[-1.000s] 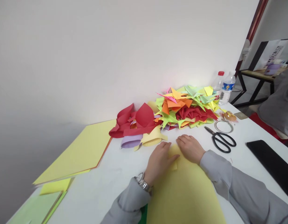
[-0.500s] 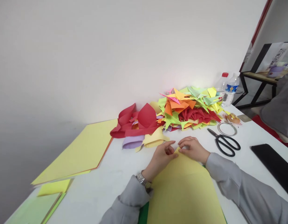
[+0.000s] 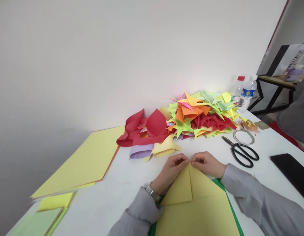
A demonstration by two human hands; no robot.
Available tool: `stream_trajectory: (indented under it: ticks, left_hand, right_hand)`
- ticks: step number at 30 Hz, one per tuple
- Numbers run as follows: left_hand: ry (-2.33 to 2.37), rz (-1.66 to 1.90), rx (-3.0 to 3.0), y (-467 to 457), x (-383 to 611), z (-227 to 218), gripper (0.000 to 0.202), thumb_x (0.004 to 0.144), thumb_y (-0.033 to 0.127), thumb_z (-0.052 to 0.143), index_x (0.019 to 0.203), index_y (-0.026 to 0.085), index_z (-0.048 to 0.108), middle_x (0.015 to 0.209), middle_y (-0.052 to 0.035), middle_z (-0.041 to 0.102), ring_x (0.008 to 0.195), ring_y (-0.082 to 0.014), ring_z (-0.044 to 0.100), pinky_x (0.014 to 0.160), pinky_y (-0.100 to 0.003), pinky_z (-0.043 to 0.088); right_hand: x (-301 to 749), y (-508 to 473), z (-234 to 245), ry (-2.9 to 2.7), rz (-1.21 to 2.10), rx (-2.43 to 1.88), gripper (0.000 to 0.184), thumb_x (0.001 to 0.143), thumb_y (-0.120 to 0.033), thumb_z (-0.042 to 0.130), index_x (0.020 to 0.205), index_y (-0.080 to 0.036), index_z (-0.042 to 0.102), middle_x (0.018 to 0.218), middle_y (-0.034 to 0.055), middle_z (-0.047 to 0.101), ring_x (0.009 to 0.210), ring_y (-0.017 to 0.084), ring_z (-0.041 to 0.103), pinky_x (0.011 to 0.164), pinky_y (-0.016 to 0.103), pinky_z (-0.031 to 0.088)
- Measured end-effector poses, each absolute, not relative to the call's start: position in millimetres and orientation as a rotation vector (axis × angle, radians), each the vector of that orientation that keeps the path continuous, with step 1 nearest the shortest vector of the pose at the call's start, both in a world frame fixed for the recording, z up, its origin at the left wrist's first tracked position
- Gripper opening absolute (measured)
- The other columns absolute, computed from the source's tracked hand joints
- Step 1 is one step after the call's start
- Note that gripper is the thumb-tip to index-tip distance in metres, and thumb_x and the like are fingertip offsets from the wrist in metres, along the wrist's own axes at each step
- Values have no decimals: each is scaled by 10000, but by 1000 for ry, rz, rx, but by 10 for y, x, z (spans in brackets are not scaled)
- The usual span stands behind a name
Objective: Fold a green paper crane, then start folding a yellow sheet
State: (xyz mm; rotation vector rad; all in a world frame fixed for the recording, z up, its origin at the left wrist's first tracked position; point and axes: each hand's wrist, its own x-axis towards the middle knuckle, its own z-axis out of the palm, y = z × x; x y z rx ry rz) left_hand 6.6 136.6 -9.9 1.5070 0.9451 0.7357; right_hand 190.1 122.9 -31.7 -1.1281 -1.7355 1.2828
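A yellow sheet of paper (image 3: 198, 216) lies in front of me with its far end narrowed to a point. On its left side a triangular flap (image 3: 180, 190) is folded in to the middle line, and the right edge slopes too. My left hand (image 3: 175, 170) pinches the paper at the left of that tip, its wrist wearing a metal watch (image 3: 152, 191). Close beside it, the fingertips of my right hand (image 3: 207, 164) pinch the right of the tip. Beneath the yellow sheet, a green sheet (image 3: 235, 216) shows along both sides.
Black-handled scissors (image 3: 244, 154) and a tape roll (image 3: 243, 137) lie to the right, near a black flat object (image 3: 291, 172). Folded colourful papers (image 3: 206, 111) pile against the wall beside two bottles (image 3: 247, 95). Yellow sheets (image 3: 85, 160) and a green paper stack (image 3: 38, 223) lie left.
Both hands have closed their fingers on the tip of the yellow sheet. The left triangular flap now shows lying on the sheet. The view has shifted slightly.
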Motion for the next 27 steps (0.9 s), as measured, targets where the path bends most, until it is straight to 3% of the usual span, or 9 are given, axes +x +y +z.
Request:
stream_trajectory:
  ticks: [8,16,27]
  left_hand:
    - [929,722,1660,1395,51,-122,207,788,338,596,681,160,589,674,11,534,646,-126,471,606,-238,365]
    - [928,676,1778,1392,48,-69,251,836,336,510,656,171,570,665,6,522,646,-134,475,620,-243,386]
    - [847,668,1800,1424,16,-102,250,809,357,584,654,162,600,653,-1,537,636,-134,472,606,-248,364]
  right_hand:
    - [1866,1216,-347,-1715,1266,-1163,153,788,-286,560,688,-174,591,557,-62,470,542,100,402,497,212,303]
    - [1870,1203,-308,-1826,1137,-1167,142,780,-221,523,645,-182,547,555,-66,474,529,94,405,508,213,307]
    - [1873,1193,-282,-1962,1024,-1161,149,783,-207,539,635,-197,547,516,-73,477,490,98,411,520,216,339]
